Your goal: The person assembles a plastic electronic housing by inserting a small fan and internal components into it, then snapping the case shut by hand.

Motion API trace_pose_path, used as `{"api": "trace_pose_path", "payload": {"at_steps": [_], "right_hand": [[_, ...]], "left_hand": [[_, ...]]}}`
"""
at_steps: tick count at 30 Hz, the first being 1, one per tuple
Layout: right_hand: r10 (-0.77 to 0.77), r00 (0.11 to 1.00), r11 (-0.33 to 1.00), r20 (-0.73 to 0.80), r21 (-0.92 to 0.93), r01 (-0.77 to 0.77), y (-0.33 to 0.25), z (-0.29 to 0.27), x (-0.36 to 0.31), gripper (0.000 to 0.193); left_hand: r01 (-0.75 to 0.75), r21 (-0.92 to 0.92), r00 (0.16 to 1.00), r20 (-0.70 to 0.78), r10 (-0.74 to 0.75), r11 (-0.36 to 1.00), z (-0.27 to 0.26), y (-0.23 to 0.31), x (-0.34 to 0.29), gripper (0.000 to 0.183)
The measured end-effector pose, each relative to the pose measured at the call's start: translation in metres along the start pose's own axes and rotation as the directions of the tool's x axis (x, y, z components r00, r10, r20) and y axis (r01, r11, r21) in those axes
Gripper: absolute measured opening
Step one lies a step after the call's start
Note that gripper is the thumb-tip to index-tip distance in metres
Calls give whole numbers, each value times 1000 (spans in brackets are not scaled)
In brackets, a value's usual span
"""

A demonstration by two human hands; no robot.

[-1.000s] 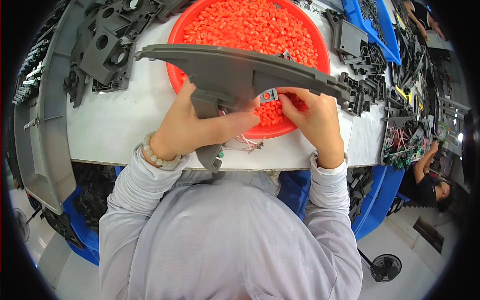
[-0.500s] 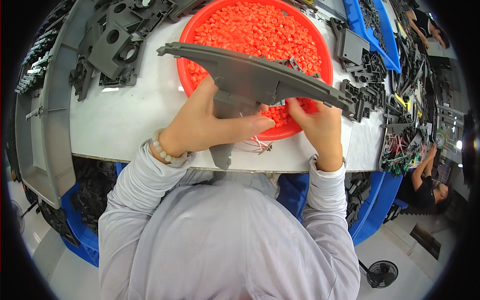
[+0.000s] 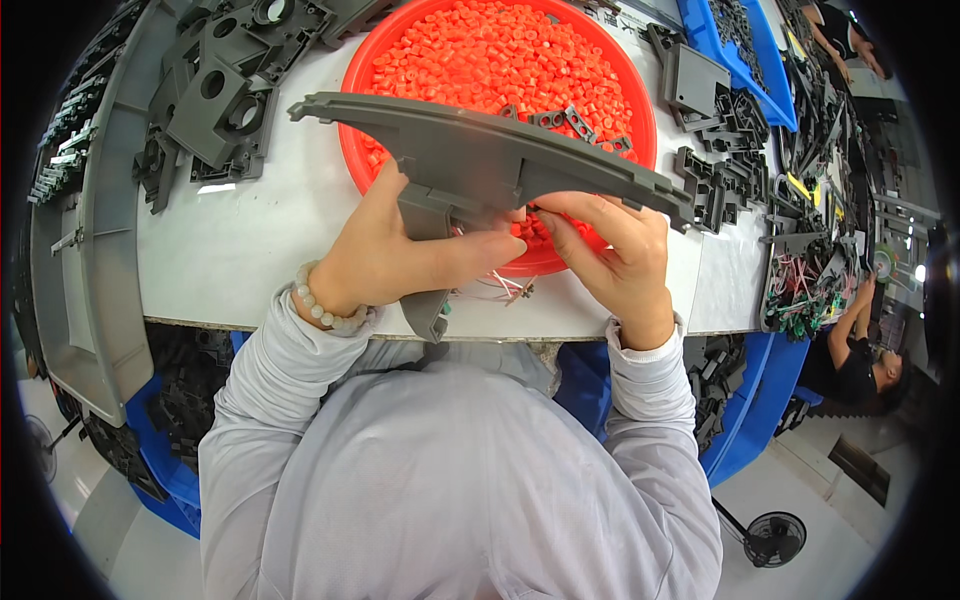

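Observation:
My left hand (image 3: 385, 255) grips a long, curved dark-grey plastic housing (image 3: 450, 145) by its stem, thumb laid across the near side. The housing is tilted above a round red basin (image 3: 648, 140), which holds many small orange-red plastic pieces (image 3: 480, 55). Beneath the housing's right half, my right hand (image 3: 620, 255) is closed in a pinch, thumb and forefinger meeting at its underside. Whatever sits between those fingertips is too small to name. Several small dark clips (image 3: 575, 122) lie on the pieces. Thin pinkish wires (image 3: 505, 288) lie on the table below the housing.
Dark-grey plastic parts (image 3: 215, 115) are heaped at the far left, beside a long grey tray (image 3: 95, 280). More dark parts (image 3: 715, 180) and a blue bin (image 3: 735, 60) stand at right. Wired pieces (image 3: 800, 285) lie near the right edge. Co-workers (image 3: 860, 360) sit beyond.
The housing has shifted slightly left with my left hand. My right hand has drawn left and down, its thumb and forefinger now pinched together and more visible below the housing.

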State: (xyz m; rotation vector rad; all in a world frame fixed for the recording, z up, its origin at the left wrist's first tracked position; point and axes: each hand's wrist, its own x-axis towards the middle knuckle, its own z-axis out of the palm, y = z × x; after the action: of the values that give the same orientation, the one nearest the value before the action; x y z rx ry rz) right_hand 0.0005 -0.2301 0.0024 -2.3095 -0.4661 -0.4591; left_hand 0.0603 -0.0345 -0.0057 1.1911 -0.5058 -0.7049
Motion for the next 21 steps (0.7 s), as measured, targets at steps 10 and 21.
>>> {"api": "trace_pose_path", "payload": {"at_steps": [10, 21], "right_hand": [[48, 994, 995, -96, 95, -38, -2, 8, -9, 24], [179, 983, 974, -43, 151, -171, -5, -4, -9, 21]], "left_hand": [[-138, -149, 990, -16, 137, 979, 3, -2, 2, 21], [-17, -68, 1000, 5, 17, 998, 2, 1, 0, 60]]}}
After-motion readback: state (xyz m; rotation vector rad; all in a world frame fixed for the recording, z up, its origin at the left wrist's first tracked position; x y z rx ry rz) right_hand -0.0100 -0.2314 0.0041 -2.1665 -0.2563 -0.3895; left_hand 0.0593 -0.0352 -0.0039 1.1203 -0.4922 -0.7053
